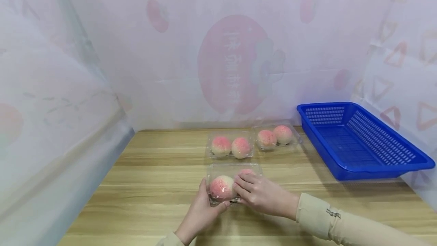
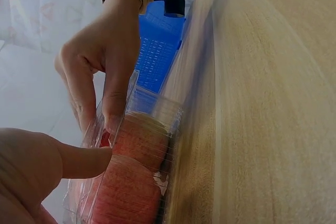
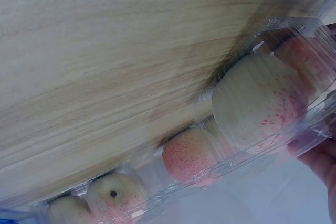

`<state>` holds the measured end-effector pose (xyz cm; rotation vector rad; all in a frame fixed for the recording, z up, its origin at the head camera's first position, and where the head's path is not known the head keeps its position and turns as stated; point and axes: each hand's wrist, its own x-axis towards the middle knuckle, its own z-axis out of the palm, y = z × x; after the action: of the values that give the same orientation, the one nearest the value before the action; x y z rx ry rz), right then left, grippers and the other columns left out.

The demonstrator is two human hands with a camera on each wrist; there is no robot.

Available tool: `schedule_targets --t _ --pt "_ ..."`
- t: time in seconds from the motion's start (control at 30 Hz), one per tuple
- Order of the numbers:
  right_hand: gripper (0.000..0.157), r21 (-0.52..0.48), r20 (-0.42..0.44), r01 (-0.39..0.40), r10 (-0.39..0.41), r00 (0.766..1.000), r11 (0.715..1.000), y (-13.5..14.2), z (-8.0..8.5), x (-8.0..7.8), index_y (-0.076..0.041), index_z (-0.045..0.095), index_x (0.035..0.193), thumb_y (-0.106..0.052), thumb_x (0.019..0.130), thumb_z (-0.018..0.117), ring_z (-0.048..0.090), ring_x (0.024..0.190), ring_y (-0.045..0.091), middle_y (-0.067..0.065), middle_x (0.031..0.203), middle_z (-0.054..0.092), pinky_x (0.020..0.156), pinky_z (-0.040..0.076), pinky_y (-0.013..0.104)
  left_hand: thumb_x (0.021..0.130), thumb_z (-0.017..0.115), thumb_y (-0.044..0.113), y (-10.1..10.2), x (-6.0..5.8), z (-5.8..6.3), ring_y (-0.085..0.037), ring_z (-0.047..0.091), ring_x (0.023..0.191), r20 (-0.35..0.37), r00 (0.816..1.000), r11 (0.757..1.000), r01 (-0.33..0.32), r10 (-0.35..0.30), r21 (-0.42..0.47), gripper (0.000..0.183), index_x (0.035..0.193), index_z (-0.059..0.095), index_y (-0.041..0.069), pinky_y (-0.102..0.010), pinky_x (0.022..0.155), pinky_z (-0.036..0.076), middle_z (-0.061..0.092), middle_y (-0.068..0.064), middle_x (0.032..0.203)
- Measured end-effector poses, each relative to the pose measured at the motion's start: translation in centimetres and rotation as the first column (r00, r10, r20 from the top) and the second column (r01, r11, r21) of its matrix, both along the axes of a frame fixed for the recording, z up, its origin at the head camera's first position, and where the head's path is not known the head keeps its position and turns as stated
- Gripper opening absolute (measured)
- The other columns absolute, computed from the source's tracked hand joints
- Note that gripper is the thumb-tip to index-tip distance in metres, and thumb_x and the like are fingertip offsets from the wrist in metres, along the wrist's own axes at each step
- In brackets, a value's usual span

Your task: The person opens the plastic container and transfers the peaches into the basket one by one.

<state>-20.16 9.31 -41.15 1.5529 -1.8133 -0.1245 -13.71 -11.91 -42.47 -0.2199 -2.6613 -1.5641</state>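
Note:
A clear plastic box with two pink-and-cream peaches inside sits at the front middle of the table. My left hand grips the box's left side, its thumb along the front edge. Over the box's right part, my right hand pinches the lid's front edge and hides much of the second peach. In the left wrist view the right hand's fingers reach down to that rim beside the left thumb. The lid lies over the peaches; whether it is fastened I cannot tell.
Behind stand two similar clear boxes, a left one and a right one, each holding two peaches. A blue perforated basket stands at the right on the wooden table. Printed cloth hangs around the back and sides.

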Motion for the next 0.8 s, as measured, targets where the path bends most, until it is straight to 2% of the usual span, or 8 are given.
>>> schedule_targets --t 0.13,0.4,0.47,0.53,0.6,0.67,0.73,0.8 --pt "0.037 0.015 0.008 0.005 -0.005 1.000 1.000 0.03 -0.10 -0.04 0.001 0.062 0.108 -0.027 0.093 0.044 0.057 0.098 0.029 0.018 0.107 0.060 0.086 0.045 0.038 0.072 0.074 0.030 0.11 -0.15 -0.10 -0.032 0.045 0.112 -0.012 1.000 1.000 -0.017 0.017 -0.002 0.090 0.135 0.020 -0.005 -0.049 0.092 0.036 0.046 -0.025 0.123" --pt "0.037 0.050 -0.009 -0.022 0.023 1.000 0.999 -0.12 -0.13 -0.21 0.002 0.062 0.107 -0.026 0.093 0.043 0.057 0.098 0.028 0.018 0.105 0.061 0.087 0.044 0.036 0.070 0.076 0.030 0.04 0.08 0.06 -0.036 0.044 0.112 0.008 0.999 0.998 -0.050 0.050 -0.025 0.093 0.133 0.020 -0.010 -0.050 0.093 0.035 0.044 -0.029 0.122" --pt "0.034 0.033 0.032 -0.043 0.042 0.999 0.999 -0.10 0.03 -0.35 0.001 0.063 0.106 -0.024 0.090 0.049 0.058 0.098 0.027 0.017 0.105 0.061 0.088 0.044 0.036 0.070 0.076 0.030 0.05 0.10 0.15 -0.036 0.044 0.112 0.004 0.999 0.998 -0.049 0.049 -0.026 0.093 0.133 0.020 -0.010 -0.050 0.093 0.035 0.044 -0.030 0.121" --pt "0.031 -0.008 0.129 -0.065 0.066 0.989 0.998 -0.04 0.15 -0.51 0.001 0.064 0.106 -0.022 0.086 0.057 0.057 0.099 0.027 0.015 0.105 0.062 0.088 0.044 0.035 0.070 0.076 0.030 0.06 0.11 0.29 -0.037 0.044 0.111 -0.001 0.999 0.999 -0.048 0.048 -0.024 0.092 0.132 0.020 -0.010 -0.050 0.093 0.035 0.044 -0.030 0.121" --pt "0.030 -0.071 0.261 -0.089 0.105 0.960 0.994 0.08 0.21 -0.63 -0.001 0.065 0.105 -0.019 0.081 0.064 0.057 0.100 0.026 0.013 0.106 0.062 0.088 0.044 0.035 0.070 0.076 0.030 0.06 0.11 0.36 -0.037 0.044 0.111 -0.001 0.999 0.998 -0.046 0.046 -0.031 0.093 0.132 0.020 -0.011 -0.050 0.092 0.036 0.044 -0.030 0.120" --pt "0.031 -0.137 0.386 -0.105 0.151 0.910 0.985 0.22 0.15 -0.71 -0.002 0.065 0.105 -0.016 0.077 0.069 0.056 0.101 0.026 0.013 0.106 0.062 0.088 0.044 0.036 0.070 0.076 0.030 0.06 0.08 0.40 -0.037 0.045 0.110 0.005 0.999 0.999 -0.040 0.040 -0.026 0.092 0.131 0.021 -0.011 -0.050 0.092 0.036 0.044 -0.030 0.120" --pt "0.031 -0.191 0.467 -0.107 0.186 0.865 0.976 0.36 0.10 -0.73 -0.004 0.066 0.104 -0.014 0.076 0.071 0.056 0.101 0.027 0.012 0.106 0.061 0.087 0.044 0.037 0.070 0.076 0.030 0.08 0.02 0.42 -0.037 0.045 0.110 0.009 0.999 0.999 -0.035 0.036 -0.029 0.092 0.131 0.021 -0.011 -0.050 0.091 0.037 0.045 -0.030 0.120" --pt "0.030 -0.230 0.513 -0.103 0.211 0.832 0.968 0.46 0.05 -0.71 -0.005 0.067 0.103 -0.013 0.075 0.071 0.057 0.100 0.027 0.013 0.106 0.061 0.086 0.044 0.038 0.070 0.076 0.030 0.10 -0.03 0.41 -0.036 0.045 0.109 0.012 0.999 0.999 -0.030 0.030 -0.030 0.092 0.132 0.020 -0.010 -0.050 0.091 0.037 0.045 -0.029 0.120"
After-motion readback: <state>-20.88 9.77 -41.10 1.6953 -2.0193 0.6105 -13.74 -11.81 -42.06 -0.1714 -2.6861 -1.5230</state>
